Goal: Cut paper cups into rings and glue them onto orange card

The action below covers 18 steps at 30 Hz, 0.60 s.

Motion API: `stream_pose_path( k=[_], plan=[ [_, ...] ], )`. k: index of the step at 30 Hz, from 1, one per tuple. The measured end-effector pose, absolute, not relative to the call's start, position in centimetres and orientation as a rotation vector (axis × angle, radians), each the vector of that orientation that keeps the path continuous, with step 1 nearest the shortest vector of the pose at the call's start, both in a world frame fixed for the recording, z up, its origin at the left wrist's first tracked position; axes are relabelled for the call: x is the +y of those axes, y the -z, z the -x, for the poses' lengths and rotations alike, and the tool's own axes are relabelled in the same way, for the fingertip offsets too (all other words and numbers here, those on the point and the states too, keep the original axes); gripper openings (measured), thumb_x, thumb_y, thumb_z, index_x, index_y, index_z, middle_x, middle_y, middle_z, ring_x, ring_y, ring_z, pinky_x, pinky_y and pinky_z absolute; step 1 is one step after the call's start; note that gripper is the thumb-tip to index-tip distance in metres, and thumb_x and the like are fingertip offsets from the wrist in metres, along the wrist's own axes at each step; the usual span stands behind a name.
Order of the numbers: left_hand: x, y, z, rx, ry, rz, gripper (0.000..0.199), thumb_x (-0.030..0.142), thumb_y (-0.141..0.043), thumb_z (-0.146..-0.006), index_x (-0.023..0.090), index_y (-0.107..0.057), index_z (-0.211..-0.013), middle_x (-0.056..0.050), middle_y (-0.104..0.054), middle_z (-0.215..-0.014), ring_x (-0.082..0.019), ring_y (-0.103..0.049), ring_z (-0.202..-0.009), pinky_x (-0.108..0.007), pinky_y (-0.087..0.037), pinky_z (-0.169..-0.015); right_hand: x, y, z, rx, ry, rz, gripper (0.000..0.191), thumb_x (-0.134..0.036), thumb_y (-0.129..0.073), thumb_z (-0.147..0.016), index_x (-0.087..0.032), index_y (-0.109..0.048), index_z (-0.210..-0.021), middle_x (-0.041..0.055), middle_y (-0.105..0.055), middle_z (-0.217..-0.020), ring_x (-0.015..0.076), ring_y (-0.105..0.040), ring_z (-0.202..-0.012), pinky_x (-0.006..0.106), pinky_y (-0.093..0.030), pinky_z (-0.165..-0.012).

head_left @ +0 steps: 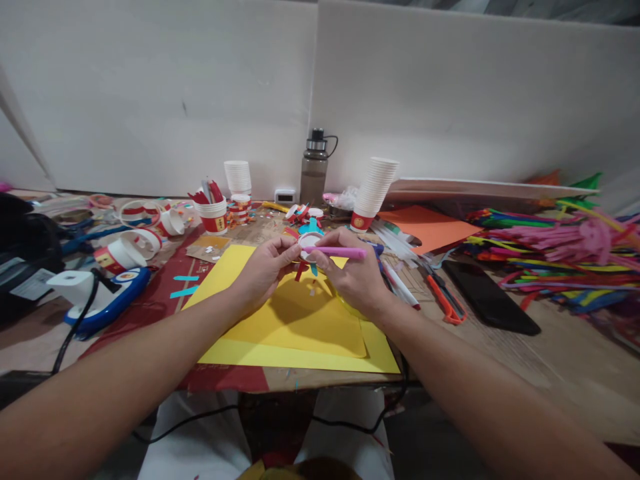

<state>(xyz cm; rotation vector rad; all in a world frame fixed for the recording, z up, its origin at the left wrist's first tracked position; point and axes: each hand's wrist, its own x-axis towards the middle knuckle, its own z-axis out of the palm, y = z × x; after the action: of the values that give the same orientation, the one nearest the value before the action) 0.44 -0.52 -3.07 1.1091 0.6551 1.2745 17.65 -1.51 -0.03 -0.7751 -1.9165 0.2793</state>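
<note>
My left hand (265, 272) is closed, thumb and fingers pinching the edge of a small round paper craft (311, 240). It has a white disc in the middle, with blue and red strips sticking out around it. A pink marker (345, 253) is gripped in my right hand (357, 277), its tip end over the white disc. Whether the tip touches the disc cannot be made out. Beneath both hands lie yellow paper sheets (310, 327), one overlapping the other.
Behind stand a water bottle (314, 173), stacked paper cups (377, 187) and a cup of red pens (212, 217). On the right lie an orange-handled cutter (445, 300), a phone (490, 297) and colourful pipe cleaners (565, 247). A blue-and-white glue gun stand (110, 307) sits left.
</note>
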Motion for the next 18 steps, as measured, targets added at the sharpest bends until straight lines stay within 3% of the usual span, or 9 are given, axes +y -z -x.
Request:
stream_pose_path(
  k=[18],
  plan=[
    [-0.45, 2.86, -0.36, 0.657, -1.370, -1.104, 0.028, 0.033, -0.077, -0.071, 0.013, -0.059, -0.078, 0.000, -0.060, -0.073, -0.010, -0.058, -0.065, -0.022, -0.045, -0.057, -1.83, -0.34, -17.69, -1.899, -0.240, 0.862, 0.012, -0.027, -0.063, -0.081, -0.019, -0.058, -0.075, -0.0009, -0.060, -0.070, 0.0134, -0.055, -0.064, 0.029, -0.041, -0.061]
  ],
)
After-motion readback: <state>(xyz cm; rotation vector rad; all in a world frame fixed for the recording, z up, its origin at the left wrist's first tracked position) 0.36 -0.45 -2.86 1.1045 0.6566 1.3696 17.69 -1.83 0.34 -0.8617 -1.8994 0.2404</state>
